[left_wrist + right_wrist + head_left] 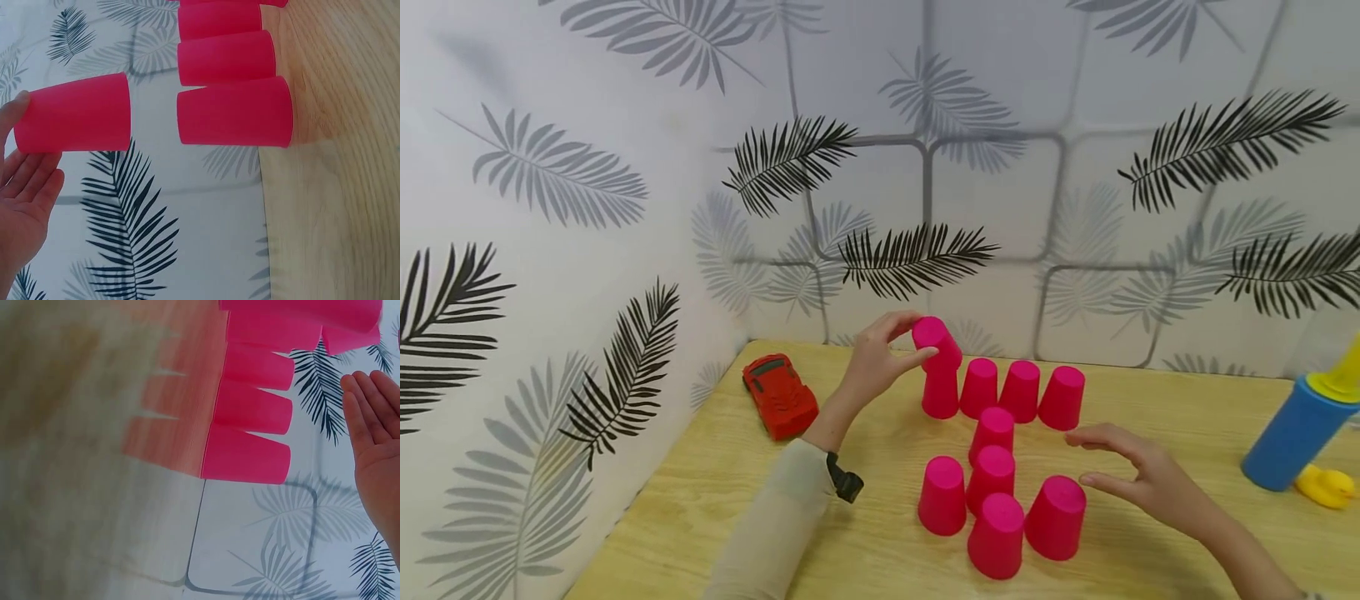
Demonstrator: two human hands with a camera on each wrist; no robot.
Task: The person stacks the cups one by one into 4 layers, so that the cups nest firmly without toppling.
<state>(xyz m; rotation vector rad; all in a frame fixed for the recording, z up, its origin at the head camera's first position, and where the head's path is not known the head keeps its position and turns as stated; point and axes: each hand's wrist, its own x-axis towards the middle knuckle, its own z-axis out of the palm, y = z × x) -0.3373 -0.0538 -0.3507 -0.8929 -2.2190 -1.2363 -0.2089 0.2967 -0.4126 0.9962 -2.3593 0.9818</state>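
Pinched by its narrow end between thumb and fingers, a pink plastic cup (929, 333) is in my left hand (876, 358). It is upside down, raised above the leftmost cup (940, 396) of the back row; the left wrist view shows a gap between the held cup (78, 115) and that standing one (234, 112). My right hand (1138, 471) hovers with nothing in it, fingers extended, right of the rightmost back-row cup (1062, 398) and the front right cup (1056, 517). In the right wrist view the fingers (372, 403) lie straight, side by side.
More upside-down pink cups stand in front of the back row, among them a middle one (991, 479) and a front one (996, 537). A red toy car (780, 396) sits at the left. At the right are a blue cylinder (1292, 437) with a yellow top and a yellow duck (1326, 487).
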